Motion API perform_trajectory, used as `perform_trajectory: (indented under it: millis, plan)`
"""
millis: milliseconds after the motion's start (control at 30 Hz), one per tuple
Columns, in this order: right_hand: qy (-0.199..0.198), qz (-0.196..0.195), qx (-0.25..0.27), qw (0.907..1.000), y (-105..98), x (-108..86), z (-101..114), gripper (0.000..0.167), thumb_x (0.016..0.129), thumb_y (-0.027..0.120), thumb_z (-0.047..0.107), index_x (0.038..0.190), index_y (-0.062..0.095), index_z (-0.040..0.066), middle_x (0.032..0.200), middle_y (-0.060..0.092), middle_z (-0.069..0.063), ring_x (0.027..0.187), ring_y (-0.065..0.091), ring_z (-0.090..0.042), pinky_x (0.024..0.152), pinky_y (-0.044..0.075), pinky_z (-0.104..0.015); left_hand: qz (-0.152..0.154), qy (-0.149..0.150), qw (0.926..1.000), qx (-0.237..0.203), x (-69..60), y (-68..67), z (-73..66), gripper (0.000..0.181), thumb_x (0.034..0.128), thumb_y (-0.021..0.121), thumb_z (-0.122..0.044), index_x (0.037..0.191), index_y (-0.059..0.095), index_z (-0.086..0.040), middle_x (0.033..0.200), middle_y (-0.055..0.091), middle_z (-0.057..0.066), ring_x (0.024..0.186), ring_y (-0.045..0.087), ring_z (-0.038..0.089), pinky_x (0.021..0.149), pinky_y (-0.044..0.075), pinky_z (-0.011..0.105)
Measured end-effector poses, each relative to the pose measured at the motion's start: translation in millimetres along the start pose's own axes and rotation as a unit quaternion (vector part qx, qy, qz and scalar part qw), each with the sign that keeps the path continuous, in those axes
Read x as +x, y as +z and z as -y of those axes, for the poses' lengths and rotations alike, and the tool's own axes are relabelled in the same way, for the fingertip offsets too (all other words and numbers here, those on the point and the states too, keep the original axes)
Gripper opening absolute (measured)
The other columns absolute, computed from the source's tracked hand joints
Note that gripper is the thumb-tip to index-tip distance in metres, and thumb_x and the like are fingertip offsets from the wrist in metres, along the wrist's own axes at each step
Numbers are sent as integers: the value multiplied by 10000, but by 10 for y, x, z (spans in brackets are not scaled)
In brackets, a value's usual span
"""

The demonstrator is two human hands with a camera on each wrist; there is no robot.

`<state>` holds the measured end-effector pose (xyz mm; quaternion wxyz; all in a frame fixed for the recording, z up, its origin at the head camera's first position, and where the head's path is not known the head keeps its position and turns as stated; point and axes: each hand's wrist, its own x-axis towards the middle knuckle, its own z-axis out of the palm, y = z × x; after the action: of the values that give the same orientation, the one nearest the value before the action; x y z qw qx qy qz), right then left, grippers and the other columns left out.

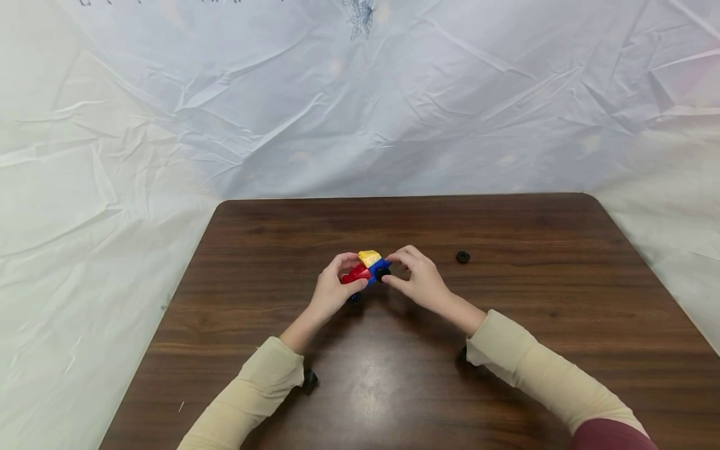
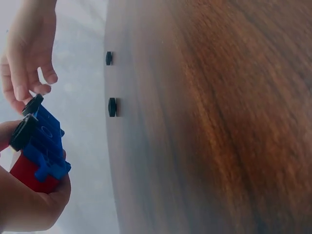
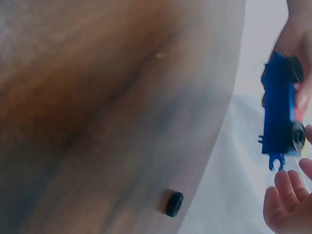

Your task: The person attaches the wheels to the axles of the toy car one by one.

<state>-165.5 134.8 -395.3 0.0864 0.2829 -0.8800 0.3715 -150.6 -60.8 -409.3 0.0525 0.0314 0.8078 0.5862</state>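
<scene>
A toy car (image 1: 378, 267) with a blue base, a red block and a yellow block is held up over the table. My left hand (image 1: 335, 284) grips its red end, thumb on the near side. At the other end, the right hand (image 1: 420, 279) has its thumb against a black wheel (image 1: 382, 275) and appears to pinch it. In the left wrist view two wheels (image 2: 23, 133) sit along one side of the blue base (image 2: 48, 136). Bare pegs show on the opposite side. The right wrist view shows a hook (image 3: 276, 162) close to the right fingertips.
A loose black wheel (image 1: 462, 257) lies on the brown table (image 1: 529, 250), right of the hands. Another loose wheel (image 2: 112, 107) stands out in the left wrist view. A wrinkled pale sheet (image 1: 360, 125) hangs behind the table.
</scene>
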Motion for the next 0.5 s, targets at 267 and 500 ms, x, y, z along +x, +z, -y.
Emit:
perform_trajectory:
  millis: [267,500]
  plan:
    - [158,699,603,9956,-149,70,12,497,746,698,166,1193,504,72,1162,484,-86,981,518,-277,736,486,-419,112,661,9938,890,-47,14,-24,503,733,694,-69,1178,475,-146,1157,570,60,1053,537,214,881,462,364]
    - [-335,976,532,9932,-154,81,-3,533,712,727,171,1182,519,35,1141,498,-94,1010,503,-276,832,460,-415,95,1291,9779,1644,-107,30,-85,514,705,714,-50,1168,504,-122,1118,580,52,1025,548,192,865,472,350]
